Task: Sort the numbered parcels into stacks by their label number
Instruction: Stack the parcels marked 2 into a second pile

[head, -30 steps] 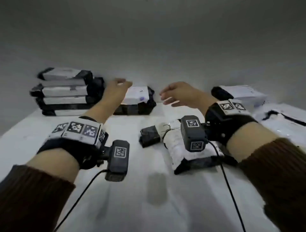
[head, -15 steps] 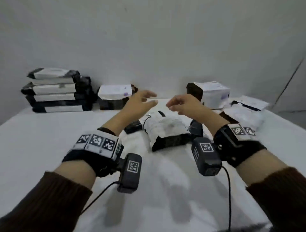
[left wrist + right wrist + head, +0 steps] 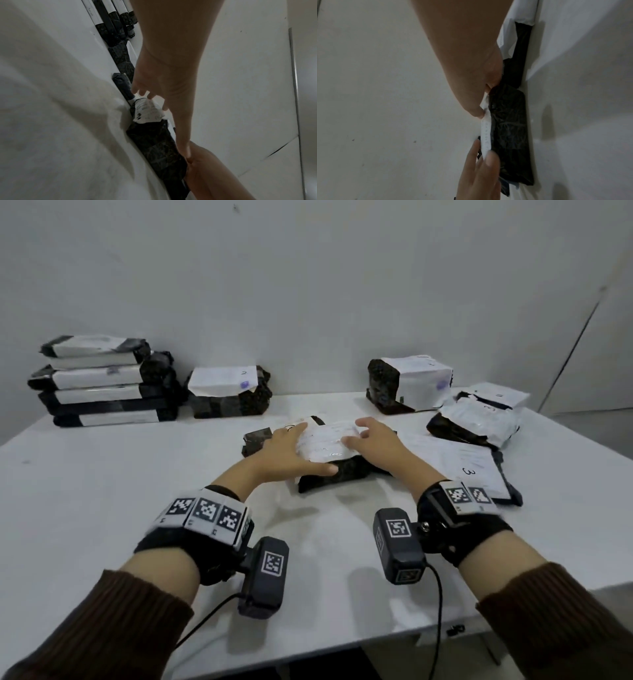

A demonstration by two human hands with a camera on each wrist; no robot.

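Both hands have come down since half a second ago, from hovering over the middle of the table to landing on the black parcel (image 3: 325,455) with the white label that lies there. Left hand (image 3: 291,450) lies across its left end, fingers fairly straight over the label, thumb stretched along the near edge; right hand (image 3: 371,448) sits on the right end, fingers bent over the label's top, thumb down at the near side. Neither reads as a firm clamp yet, more pressing and framing than gripping; the right wrist view shows the right thumb tucked at the parcel's end and the left fingertips on the label edge. Parcel rests flat on the table (image 3: 102,491), touching a small black packet (image 3: 257,441) at its left. Its number isn't readable from here, partly covered by the hands. My take: to do this step well, get thumbs under the near edge and fingers over the far edge, lift level with both hands since the bag looks soft and may sag, then uncover the label and read the digit before committing. Candidate spots: the parcel marked 2 (image 3: 229,392) at the back, the tall stack (image 3: 102,381) at far left, the flat one marked 3 (image 3: 459,460) at right. Lift clear of the small packet so it isn't dragged along.
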